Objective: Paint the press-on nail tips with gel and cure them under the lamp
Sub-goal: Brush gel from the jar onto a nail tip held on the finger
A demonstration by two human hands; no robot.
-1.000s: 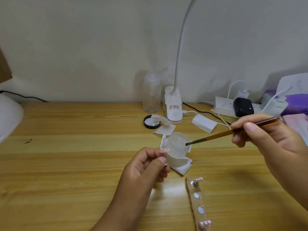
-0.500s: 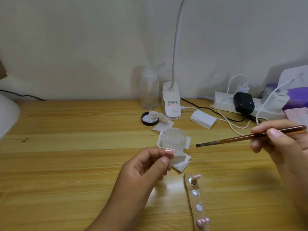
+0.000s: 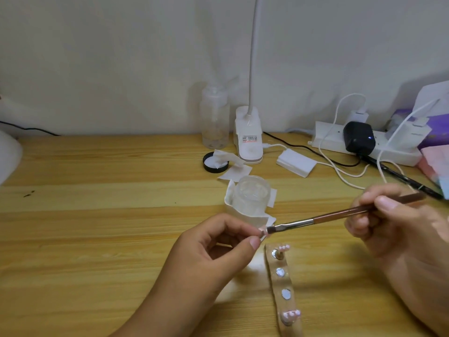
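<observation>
My left hand [image 3: 213, 254] pinches a small pink nail tip [image 3: 263, 232] between thumb and forefinger, just in front of the clear gel jar [image 3: 251, 198]. My right hand [image 3: 398, 229] grips a brown-handled brush [image 3: 340, 214], and its bristles touch the nail tip. A wooden holder strip [image 3: 284, 288] with round metal studs lies below. One pink nail tip [image 3: 283, 248] sits at the strip's top end and another [image 3: 290, 314] near its lower end. The white gooseneck lamp [image 3: 248, 135] stands clipped at the back of the desk.
White wipes [image 3: 235, 171] lie around the jar, beside a black lid [image 3: 215, 162] and a clear plastic bottle [image 3: 215, 117]. A power strip [image 3: 364, 144] with chargers and cables fills the back right, next to a purple pack [image 3: 435, 132]. A white object [image 3: 8, 156] is at the left edge.
The brush left the jar, swung right, then came down to the nail tip in my left hand. My left hand stayed in place in front of the jar.
</observation>
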